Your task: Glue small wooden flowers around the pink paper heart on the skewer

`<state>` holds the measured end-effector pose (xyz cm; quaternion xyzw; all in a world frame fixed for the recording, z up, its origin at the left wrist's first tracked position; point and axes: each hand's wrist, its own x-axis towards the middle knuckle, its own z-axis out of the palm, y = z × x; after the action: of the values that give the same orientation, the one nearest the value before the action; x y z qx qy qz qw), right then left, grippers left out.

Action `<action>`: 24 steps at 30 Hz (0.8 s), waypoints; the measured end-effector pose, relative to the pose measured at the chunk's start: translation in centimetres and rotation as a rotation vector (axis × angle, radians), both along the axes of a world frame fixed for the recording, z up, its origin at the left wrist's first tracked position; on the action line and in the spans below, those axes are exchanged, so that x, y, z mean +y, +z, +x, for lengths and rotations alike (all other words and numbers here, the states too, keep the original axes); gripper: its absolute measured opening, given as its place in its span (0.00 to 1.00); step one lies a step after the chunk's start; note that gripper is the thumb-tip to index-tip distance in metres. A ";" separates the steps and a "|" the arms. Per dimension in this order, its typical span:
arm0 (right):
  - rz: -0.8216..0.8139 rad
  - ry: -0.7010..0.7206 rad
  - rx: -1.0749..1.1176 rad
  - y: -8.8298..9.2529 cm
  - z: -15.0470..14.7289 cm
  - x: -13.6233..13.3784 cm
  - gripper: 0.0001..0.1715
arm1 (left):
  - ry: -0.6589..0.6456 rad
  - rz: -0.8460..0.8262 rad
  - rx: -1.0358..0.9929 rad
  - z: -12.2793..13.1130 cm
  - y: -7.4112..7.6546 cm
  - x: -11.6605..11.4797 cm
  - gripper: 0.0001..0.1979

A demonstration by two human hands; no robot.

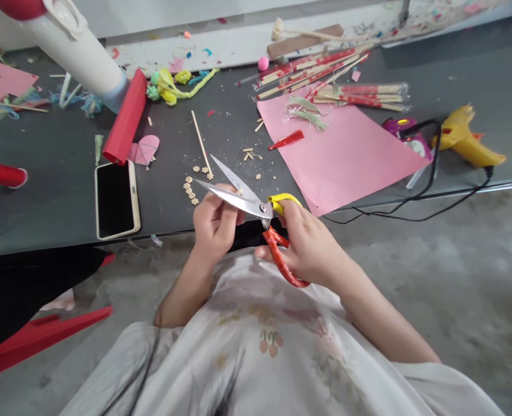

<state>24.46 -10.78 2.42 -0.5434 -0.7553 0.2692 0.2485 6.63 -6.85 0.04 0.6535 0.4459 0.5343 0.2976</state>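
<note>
My right hand (310,242) grips a pair of scissors (238,199) by its handles, one yellow and one red. The blades are spread and point to the upper left. Behind the lower blade, my left hand (216,222) is closed in a pinch at the table's edge. A small pale piece (239,191) shows at its fingertips, between the blades; the rest of it is hidden. Just beyond the left hand lie several small flower-shaped pale pieces (189,189) and a thin wooden stick (201,144). Short cut stick bits (249,153) are scattered past the scissors.
A pink sheet (338,156) lies at the right, near a yellow glue gun (468,138) with its black cord. Red-wrapped chopsticks (312,66) are piled behind. To the left are a phone (115,199), a red paper roll (128,118), a white bottle (82,55) and a red thread spool (4,174).
</note>
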 end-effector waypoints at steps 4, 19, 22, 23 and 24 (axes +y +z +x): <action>-0.028 -0.009 0.024 0.2 0.1 0.0 0.45 | 0.009 -0.026 0.060 -0.2 0.1 0.0 0.14; -0.170 -0.053 -0.092 0.8 0.0 0.4 0.28 | -0.047 0.123 0.007 -0.6 -0.1 0.6 0.04; -0.186 -0.059 -0.077 0.8 0.0 0.3 0.24 | -0.045 0.101 -0.007 -0.6 -0.3 0.6 0.05; -0.192 -0.059 -0.066 0.8 0.0 0.3 0.23 | -0.045 0.092 -0.014 -0.6 -0.4 0.6 0.05; -0.199 -0.057 -0.051 0.9 0.0 0.3 0.22 | -0.044 0.080 -0.018 -0.7 -0.5 0.6 0.05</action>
<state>24.45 -10.50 3.33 -0.5933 -0.7152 0.3217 0.1816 5.97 -6.22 -0.47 0.6697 0.4068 0.5511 0.2870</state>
